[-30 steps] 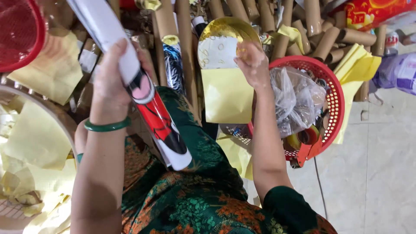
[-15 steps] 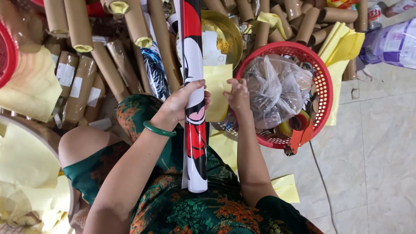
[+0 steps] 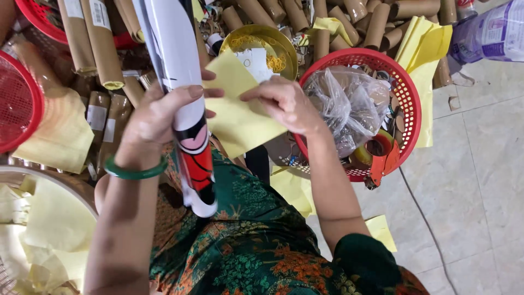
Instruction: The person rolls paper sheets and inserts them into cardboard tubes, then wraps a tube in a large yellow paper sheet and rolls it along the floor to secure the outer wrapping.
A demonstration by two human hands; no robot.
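Observation:
My left hand [image 3: 158, 112], with a green bangle at the wrist, grips a long rolled tube [image 3: 183, 93] of white paper with a red and black printed end that points down toward my lap. My right hand [image 3: 284, 101] pinches a square yellow paper sheet [image 3: 237, 117] and holds it against the side of the tube. Both hands meet above my knees, which are covered in green flowered cloth.
A red plastic basket [image 3: 406, 98] at right holds a clear plastic bag [image 3: 349, 106] and tape rolls. A gold bowl [image 3: 267, 41] of rubber bands lies behind. Brown cardboard tubes [image 3: 98, 49] pile up at the back. Yellow sheets [image 3: 49, 229] lie at left; tiled floor at right.
The right hand has lifted a yellow sheet from beside the bowl and brought it to the tube. The left hand has swung the tube in from the left toward my lap.

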